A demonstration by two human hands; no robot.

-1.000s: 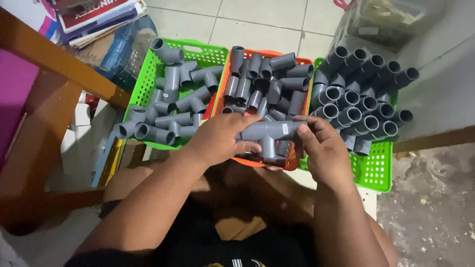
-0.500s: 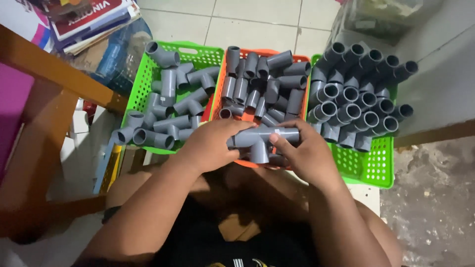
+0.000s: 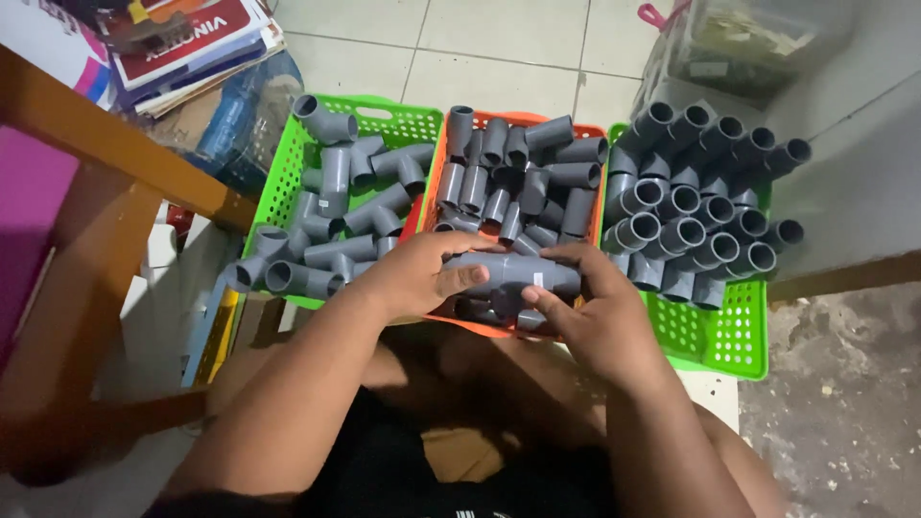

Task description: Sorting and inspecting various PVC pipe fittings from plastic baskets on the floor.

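Observation:
Both my hands hold one grey plastic tee pipe fitting [image 3: 513, 275] over the near edge of the orange basket [image 3: 434, 182]. My left hand [image 3: 417, 273] grips its left end, thumb on top. My right hand [image 3: 590, 307] grips the right end and the downward branch. The fitting lies roughly level. Short grey pipe pieces [image 3: 508, 177] fill the orange basket behind it.
A green basket [image 3: 288, 182] on the left holds grey elbow and tee fittings. Another green basket [image 3: 729, 336] on the right holds upright grey couplings. A wooden chair frame [image 3: 106, 192] stands at left, books [image 3: 182, 48] behind it, a clear plastic box [image 3: 739, 38] far right.
My hands and the tee fitting have shifted slightly left and nearer to me. The fitting has turned so its straight run lies level between both hands.

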